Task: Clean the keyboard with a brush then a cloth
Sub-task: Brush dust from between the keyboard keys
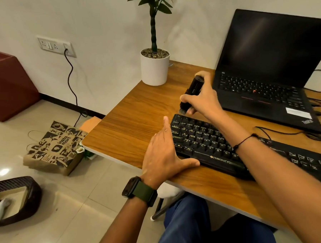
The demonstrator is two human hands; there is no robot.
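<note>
wooden desk (130,128), bearing black keyboard (209,143), open laptop (266,89), white potted plant (155,66), cables (320,101).

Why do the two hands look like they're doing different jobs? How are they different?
The right hand is curled round a black brush, held over the far left corner of the keyboard; the left hand holds nothing, its fingers straight. The left hand rests against the keyboard's near left corner, thumb along its front edge. The left wrist wears a watch, the right a thin black band. Both are at the keyboard's left end.
</note>
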